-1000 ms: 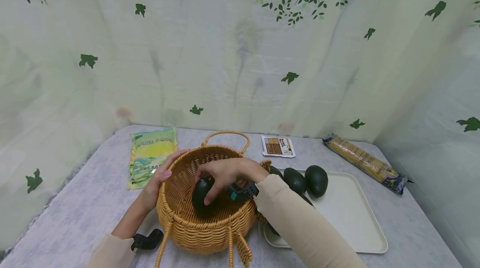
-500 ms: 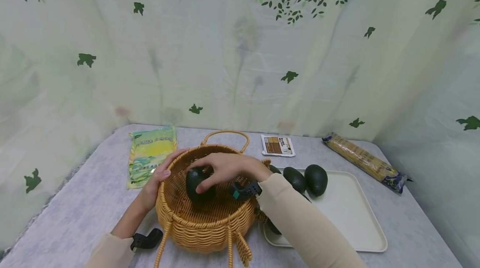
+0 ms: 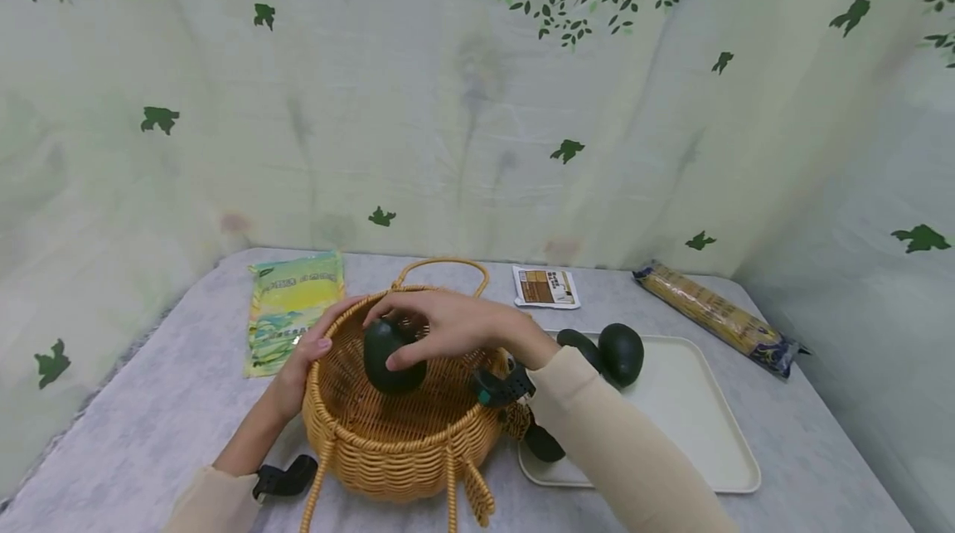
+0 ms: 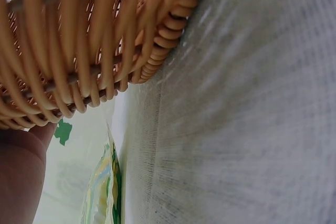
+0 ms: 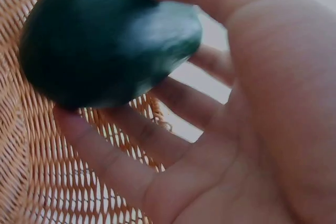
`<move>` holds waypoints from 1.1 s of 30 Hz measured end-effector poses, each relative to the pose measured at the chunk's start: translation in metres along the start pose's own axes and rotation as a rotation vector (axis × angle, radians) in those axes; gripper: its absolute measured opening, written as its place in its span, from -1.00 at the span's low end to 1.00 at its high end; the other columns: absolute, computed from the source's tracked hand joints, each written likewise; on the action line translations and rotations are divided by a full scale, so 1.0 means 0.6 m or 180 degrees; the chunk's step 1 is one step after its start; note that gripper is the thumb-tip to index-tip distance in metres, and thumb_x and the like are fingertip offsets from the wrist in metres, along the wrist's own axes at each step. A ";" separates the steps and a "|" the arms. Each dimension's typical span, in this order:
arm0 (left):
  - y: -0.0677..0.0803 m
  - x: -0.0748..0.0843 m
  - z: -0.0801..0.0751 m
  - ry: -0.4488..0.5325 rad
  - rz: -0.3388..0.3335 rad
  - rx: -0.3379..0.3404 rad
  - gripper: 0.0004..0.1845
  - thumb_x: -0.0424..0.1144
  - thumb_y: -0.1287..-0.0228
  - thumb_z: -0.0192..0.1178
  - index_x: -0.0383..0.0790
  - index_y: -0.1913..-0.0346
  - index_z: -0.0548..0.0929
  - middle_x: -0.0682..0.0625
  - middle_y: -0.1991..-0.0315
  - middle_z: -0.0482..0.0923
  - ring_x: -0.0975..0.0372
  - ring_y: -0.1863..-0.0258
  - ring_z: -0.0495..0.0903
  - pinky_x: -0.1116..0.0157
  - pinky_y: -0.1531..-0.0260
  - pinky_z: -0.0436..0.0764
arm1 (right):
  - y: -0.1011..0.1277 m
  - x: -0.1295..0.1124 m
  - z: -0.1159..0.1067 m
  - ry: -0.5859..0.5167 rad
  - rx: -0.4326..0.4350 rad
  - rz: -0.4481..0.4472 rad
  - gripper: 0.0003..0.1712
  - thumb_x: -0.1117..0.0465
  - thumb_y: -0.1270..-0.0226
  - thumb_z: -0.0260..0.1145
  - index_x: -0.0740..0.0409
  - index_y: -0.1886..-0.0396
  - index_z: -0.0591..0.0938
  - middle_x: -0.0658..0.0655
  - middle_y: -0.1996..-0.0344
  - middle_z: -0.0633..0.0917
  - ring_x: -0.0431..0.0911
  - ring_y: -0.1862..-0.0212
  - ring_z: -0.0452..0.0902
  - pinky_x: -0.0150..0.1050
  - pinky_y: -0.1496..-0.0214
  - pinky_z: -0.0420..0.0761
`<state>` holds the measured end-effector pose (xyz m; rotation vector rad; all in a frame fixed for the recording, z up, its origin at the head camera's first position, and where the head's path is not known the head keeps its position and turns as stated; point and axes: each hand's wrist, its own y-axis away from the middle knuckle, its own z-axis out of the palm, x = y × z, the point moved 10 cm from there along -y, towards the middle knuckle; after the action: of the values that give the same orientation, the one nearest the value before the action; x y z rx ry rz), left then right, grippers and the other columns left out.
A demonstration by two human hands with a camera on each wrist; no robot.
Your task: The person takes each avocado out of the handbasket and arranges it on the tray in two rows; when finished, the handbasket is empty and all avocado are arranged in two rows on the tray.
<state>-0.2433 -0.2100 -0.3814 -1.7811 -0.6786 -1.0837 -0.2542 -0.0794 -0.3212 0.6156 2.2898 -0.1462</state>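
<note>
My right hand (image 3: 448, 327) grips a dark green avocado (image 3: 388, 360) inside a round wicker basket (image 3: 395, 479). Its thumb lies along the near side, with the fingers over the far side. In the right wrist view the fingertips and thumb close round the smooth, pear-shaped avocado (image 5: 100, 40), with woven basket wall (image 5: 31, 145) behind it. My left hand (image 3: 298, 363) holds the basket's left side, thumb at the rim. Seen from the left wrist, the basket's outside (image 4: 68, 40) fills the upper left, and part of the hand (image 4: 21, 177) shows beneath it.
Several more avocados (image 3: 621, 355) lie on a cream tray (image 3: 694, 425) at the right, partly hidden by my right sleeve. Behind stand a yellow-green packet (image 3: 294, 301), a small white-and-brown packet (image 3: 546, 288) and a long gold package (image 3: 716, 313). The basket handle (image 3: 440, 262) arches up at the back.
The avocado has risen a little and shifted toward the back left of the basket with my right hand. My left hand keeps its place on the rim; the head view has turned slightly right.
</note>
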 end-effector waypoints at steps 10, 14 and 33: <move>0.003 0.001 -0.003 -0.0024 0.0044 0.0055 -0.36 -0.18 -0.53 -0.43 -0.29 -0.60 0.13 0.03 -0.46 0.29 0.20 -0.38 0.36 0.33 -0.25 0.43 | 0.033 -0.014 -0.020 0.0110 0.0343 -0.0064 -0.29 -0.10 -0.45 0.30 -0.32 -0.56 0.36 -0.19 -0.43 0.45 -0.26 -0.32 0.46 -0.21 -0.27 0.52; 0.005 -0.001 -0.004 -0.0003 0.0035 0.0062 -0.35 -0.18 -0.52 -0.41 -0.29 -0.60 0.14 -0.03 -0.47 0.28 0.14 -0.40 0.34 0.30 -0.25 0.43 | 0.044 -0.020 -0.024 -0.0134 0.0458 -0.0173 -0.32 -0.03 -0.50 0.27 -0.18 -0.54 0.33 -0.06 -0.40 0.49 -0.22 -0.34 0.47 -0.23 -0.29 0.52; 0.004 -0.007 -0.004 0.0128 0.0098 -0.0050 -0.35 -0.19 -0.53 -0.41 -0.29 -0.62 0.09 -0.08 -0.50 0.27 0.11 -0.45 0.34 0.25 -0.30 0.44 | 0.142 -0.028 -0.045 -0.0569 0.0964 -0.0331 -0.33 0.10 -0.55 0.26 -0.34 -0.57 0.34 -0.15 -0.44 0.44 -0.19 -0.24 0.58 -0.11 -0.13 0.66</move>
<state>-0.2442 -0.2134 -0.3857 -1.7728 -0.6179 -1.1038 -0.2214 -0.0035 -0.2837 0.6080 2.1419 -0.5833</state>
